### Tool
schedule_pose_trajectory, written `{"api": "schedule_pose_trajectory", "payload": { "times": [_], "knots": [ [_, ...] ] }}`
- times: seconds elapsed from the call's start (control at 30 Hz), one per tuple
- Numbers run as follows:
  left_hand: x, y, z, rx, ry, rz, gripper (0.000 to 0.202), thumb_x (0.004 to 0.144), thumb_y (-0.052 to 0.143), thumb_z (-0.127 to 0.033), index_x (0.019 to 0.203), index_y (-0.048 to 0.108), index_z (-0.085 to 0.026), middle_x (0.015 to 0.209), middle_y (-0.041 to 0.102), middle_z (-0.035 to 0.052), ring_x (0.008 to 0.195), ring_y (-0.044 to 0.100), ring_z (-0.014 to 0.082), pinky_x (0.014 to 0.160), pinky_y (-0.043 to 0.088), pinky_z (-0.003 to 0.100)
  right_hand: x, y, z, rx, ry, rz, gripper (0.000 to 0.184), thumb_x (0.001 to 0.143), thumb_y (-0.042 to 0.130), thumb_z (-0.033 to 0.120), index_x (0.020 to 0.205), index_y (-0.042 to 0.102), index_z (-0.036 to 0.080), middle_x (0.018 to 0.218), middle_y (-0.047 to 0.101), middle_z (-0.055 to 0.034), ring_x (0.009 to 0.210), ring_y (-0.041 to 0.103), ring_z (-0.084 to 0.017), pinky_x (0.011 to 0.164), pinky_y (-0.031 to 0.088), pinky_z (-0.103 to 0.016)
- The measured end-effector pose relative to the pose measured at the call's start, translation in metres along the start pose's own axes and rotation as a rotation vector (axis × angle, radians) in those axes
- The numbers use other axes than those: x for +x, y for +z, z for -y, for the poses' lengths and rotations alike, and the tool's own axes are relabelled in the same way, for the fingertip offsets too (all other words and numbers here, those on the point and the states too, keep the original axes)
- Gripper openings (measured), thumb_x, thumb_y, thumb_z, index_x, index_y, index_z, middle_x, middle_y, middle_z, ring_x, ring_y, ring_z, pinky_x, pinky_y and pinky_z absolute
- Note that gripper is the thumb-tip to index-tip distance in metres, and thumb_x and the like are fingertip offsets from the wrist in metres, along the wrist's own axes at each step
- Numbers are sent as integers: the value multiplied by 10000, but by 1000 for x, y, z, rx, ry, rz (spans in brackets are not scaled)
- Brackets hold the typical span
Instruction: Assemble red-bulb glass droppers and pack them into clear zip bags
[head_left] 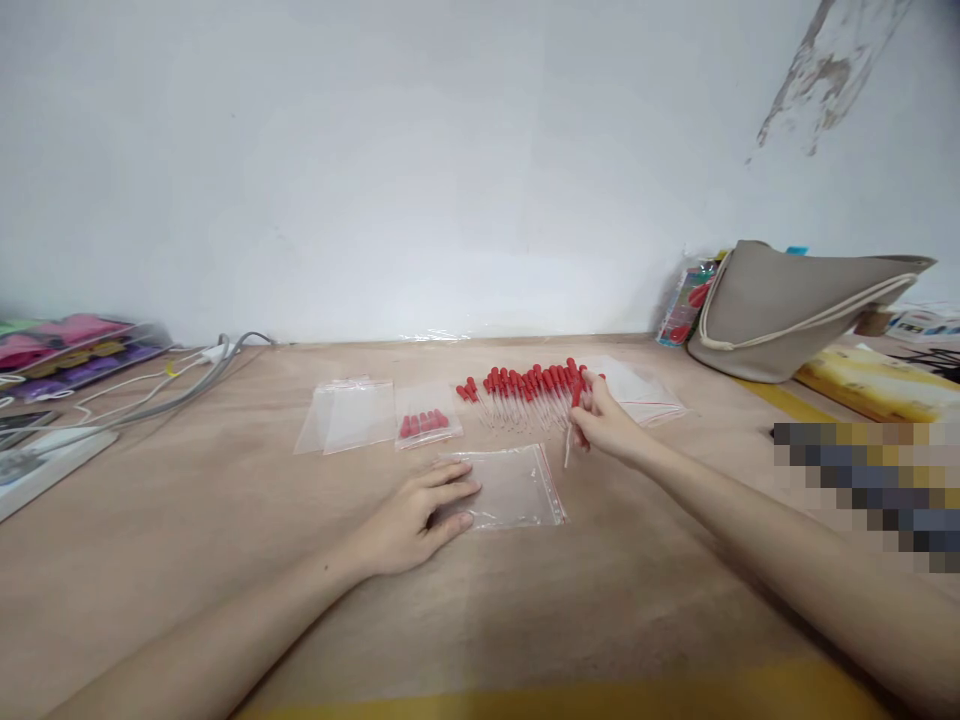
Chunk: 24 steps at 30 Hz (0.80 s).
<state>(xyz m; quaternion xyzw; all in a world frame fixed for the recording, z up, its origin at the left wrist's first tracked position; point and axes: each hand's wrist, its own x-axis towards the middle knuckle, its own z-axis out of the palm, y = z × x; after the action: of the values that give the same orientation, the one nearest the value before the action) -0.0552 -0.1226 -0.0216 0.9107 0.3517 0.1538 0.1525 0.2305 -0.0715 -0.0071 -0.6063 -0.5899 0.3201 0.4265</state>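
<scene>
My left hand (420, 515) lies with fingers spread on the left end of a clear zip bag (514, 490), which rests flat on the table. In my right hand (606, 420) is a dropper (576, 400) with a red bulb, its clear thin tube pointing down just beyond the bag's far right corner. Beside that hand, a row of droppers (525, 385) lies with red bulbs toward the wall and thin tubes toward me. Left of the row, another zip bag (429, 430) contains several red bulbs; whether tubes are attached to them I cannot tell.
Flat clear bags (358, 415) lie left of the filled bag, and a stack of bags (641, 390) sits behind my right hand. At the right stand a grey pouch (795, 310) and a yellow pack (877, 385). Cables (180, 385) and a white power strip (56, 465) occupy the left.
</scene>
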Motion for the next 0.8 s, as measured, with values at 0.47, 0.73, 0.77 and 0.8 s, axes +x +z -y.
{"api": "schedule_pose_trajectory", "payload": {
  "times": [0.47,0.73,0.77,0.8],
  "knots": [
    [0,-3,-4,93,14,33,439,875,423,-414,1293,407,-283,1385,360,48,1268,330,241,1026,310,454,-34,21,-23,522,63,-78,473,685,567,347,1041,275,236,680,469,74,541,591,-106,541,537,-278],
    [1,-3,-5,44,17,10,482,874,434,-386,1330,339,-263,1375,375,49,1263,337,222,1035,309,431,-32,0,-33,413,-92,373,372,660,661,410,864,444,189,766,584,14,553,540,-71,567,464,-247],
    [1,-3,-5,45,15,13,485,873,434,-386,1331,337,-259,1374,377,51,1262,338,220,1036,308,429,-31,-1,-34,381,-117,414,355,664,665,405,854,463,183,741,584,16,542,518,-66,552,447,-236],
    [1,-3,-5,47,15,16,488,873,434,-387,1332,335,-256,1375,375,54,1262,338,219,1036,306,429,-30,-2,-34,355,-147,437,340,667,669,400,844,480,178,718,578,19,542,504,-66,545,434,-229]
  ]
}}
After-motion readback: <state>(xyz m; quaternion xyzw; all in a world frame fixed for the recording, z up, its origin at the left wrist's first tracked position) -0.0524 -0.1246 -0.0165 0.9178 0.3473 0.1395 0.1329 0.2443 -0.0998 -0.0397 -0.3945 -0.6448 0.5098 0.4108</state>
